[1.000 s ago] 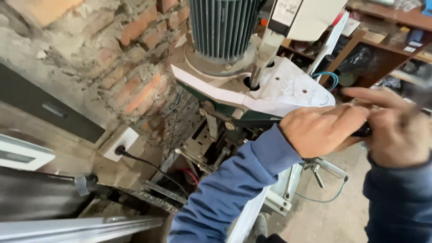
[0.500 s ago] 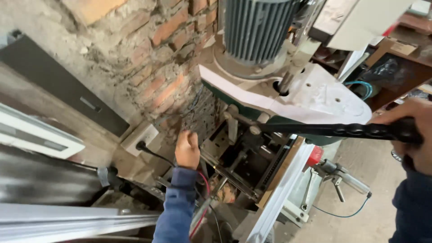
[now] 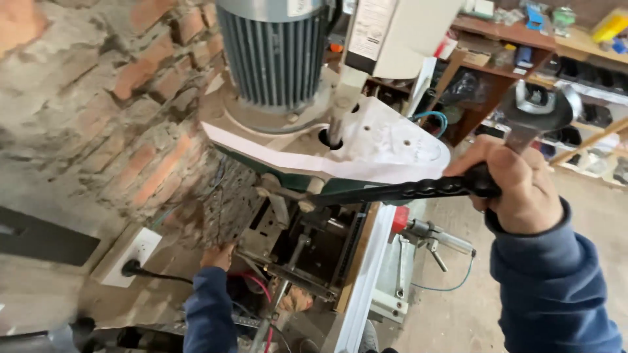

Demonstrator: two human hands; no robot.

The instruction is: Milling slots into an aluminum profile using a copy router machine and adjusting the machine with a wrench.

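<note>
Black lever handle (image 3: pixel 405 191) of the machine is reaching out level from under the white top plate (image 3: pixel 386 147), and the right hand (image 3: pixel 513 186) is gripping its outer end. The fingers (image 3: pixel 507 163) of that hand are clenching around the handle's thick grip, knuckles up, with the dark blue sleeve (image 3: pixel 556 294) trailing toward the lower right corner. The handle's inner end is meeting the green machine body (image 3: pixel 288 180) just below the plate, near a vertical steel shaft (image 3: pixel 335 127) that is passing through a hole in the plate.

Down low, the left hand (image 3: pixel 218 256) is reaching into the machine's lower part, beside the open metal frame (image 3: pixel 307 252) and close to the brick wall (image 3: pixel 124 124). Its fingers are lying against the frame's edge, but whether they are closing on anything I cannot tell, since the hand is small and partly hidden. Red wires (image 3: pixel 258 287) are running just beside the left sleeve.

A ribbed grey motor (image 3: pixel 271 55) is standing upright on the top plate. A white wall socket (image 3: pixel 127 256) with a black plug (image 3: pixel 131 268) in it is sitting on the wall to the left of the left hand. Wooden shelves (image 3: pixel 497 72) crowded with small items are standing behind the right hand, and a white profile strip (image 3: pixel 366 274) is leaning along the machine's front.
</note>
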